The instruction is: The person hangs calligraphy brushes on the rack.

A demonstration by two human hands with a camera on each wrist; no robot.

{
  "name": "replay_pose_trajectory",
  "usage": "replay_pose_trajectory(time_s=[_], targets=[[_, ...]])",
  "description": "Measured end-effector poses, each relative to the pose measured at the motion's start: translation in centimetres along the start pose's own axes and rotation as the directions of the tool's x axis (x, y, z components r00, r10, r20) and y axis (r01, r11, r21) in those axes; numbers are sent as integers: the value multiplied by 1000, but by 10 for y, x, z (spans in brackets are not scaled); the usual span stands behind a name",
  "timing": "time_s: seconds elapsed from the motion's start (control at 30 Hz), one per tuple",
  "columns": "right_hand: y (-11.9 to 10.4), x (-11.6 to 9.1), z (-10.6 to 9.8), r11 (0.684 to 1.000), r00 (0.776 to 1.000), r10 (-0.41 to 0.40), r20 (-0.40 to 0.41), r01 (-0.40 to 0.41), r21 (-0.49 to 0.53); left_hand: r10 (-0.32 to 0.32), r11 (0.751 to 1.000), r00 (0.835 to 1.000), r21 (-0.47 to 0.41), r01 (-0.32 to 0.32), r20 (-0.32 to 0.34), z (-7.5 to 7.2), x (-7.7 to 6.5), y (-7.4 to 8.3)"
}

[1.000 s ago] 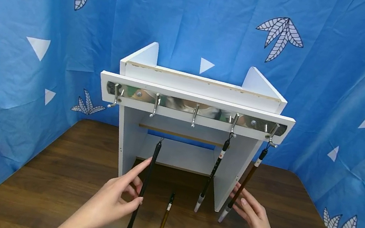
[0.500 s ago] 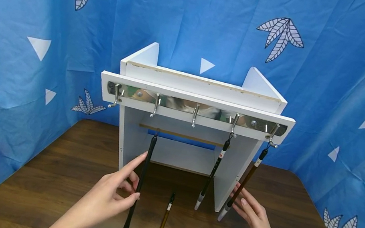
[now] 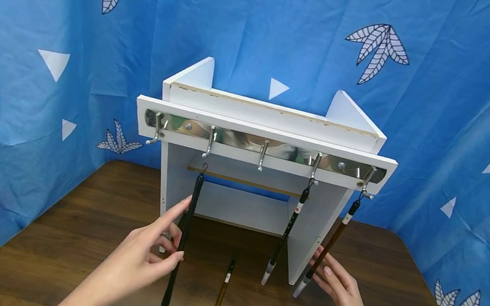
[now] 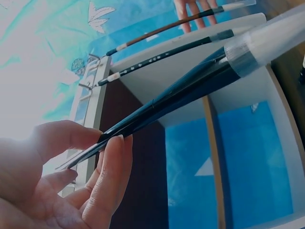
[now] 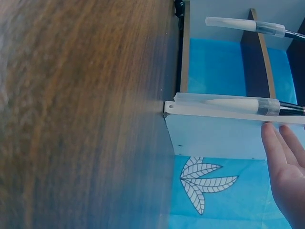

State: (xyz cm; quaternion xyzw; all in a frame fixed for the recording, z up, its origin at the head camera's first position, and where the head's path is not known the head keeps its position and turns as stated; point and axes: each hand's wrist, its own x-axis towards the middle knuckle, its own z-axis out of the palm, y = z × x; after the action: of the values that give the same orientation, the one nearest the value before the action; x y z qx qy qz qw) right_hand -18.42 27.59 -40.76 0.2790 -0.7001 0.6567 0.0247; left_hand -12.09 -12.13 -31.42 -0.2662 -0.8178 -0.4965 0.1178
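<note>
My left hand [image 3: 138, 254] pinches a black calligraphy brush [image 3: 171, 282] between thumb and fingers, with the index finger stretched along the handle. The brush is nearly upright, its clear-capped tip down. Its wire loop [image 3: 205, 167] sits just below the second hook [image 3: 210, 141] from the left, apart from it. In the left wrist view, the capped brush tip [image 4: 271, 43] points away from the palm. My right hand [image 3: 341, 290] has loosely extended fingers by the white stand's side panel [image 5: 214, 136], close to a hanging brown brush [image 3: 333, 239]; contact is hard to tell.
A rail [image 3: 240, 124] with several metal hooks crosses the front of the white stand [image 3: 275, 120]. Another black brush [image 3: 290, 226] hangs from the second hook from the right. A gold-brown brush [image 3: 219, 301] lies on the wooden table [image 3: 78, 233]. Blue curtain [image 3: 266, 31] surrounds everything.
My left hand has moved left and upward, bringing the brush's loop from below the rail to just under the second hook. My right hand stays in place.
</note>
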Motion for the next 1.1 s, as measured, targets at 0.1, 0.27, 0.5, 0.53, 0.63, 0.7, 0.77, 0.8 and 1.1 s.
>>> replay_pose_trajectory(time_s=[0.1, 0.27, 0.5, 0.53, 0.63, 0.7, 0.77, 0.8, 1.1], targets=[[0, 0, 0, 1000, 1000, 2, -1, -2, 6, -3, 1000, 1000, 13, 3, -21, -1, 0, 0], [0, 1, 0, 1000, 1000, 13, -4, -13, 5, -24, 1000, 999, 19, 25, -42, -3, 1, 0], [0, 0, -1, 1000, 1000, 15, -3, -15, -7, -12, 999, 998, 34, 14, -64, -4, 4, 0], [0, 0, -1, 1000, 1000, 16, -5, -16, -11, -9, 999, 998, 36, 12, -67, -4, 4, 0], [0, 0, 0, 1000, 1000, 18, -5, -18, -15, -6, 999, 998, 38, 8, -70, -5, 5, 0], [0, 0, 0, 1000, 1000, 18, -4, -18, -10, -3, 999, 998, 38, 6, -70, -5, 5, -1], [0, 0, 0, 1000, 1000, 15, 0, -15, -1, 5, 999, 998, 40, -2, -69, -5, 6, -1], [0, 0, 0, 1000, 1000, 14, 1, -14, 4, 9, 999, 998, 42, -6, -69, -5, 6, -2], [0, 1, -1, 1000, 1000, 11, 2, -11, 13, 32, 998, 997, 63, -27, -74, -6, 10, -3]])
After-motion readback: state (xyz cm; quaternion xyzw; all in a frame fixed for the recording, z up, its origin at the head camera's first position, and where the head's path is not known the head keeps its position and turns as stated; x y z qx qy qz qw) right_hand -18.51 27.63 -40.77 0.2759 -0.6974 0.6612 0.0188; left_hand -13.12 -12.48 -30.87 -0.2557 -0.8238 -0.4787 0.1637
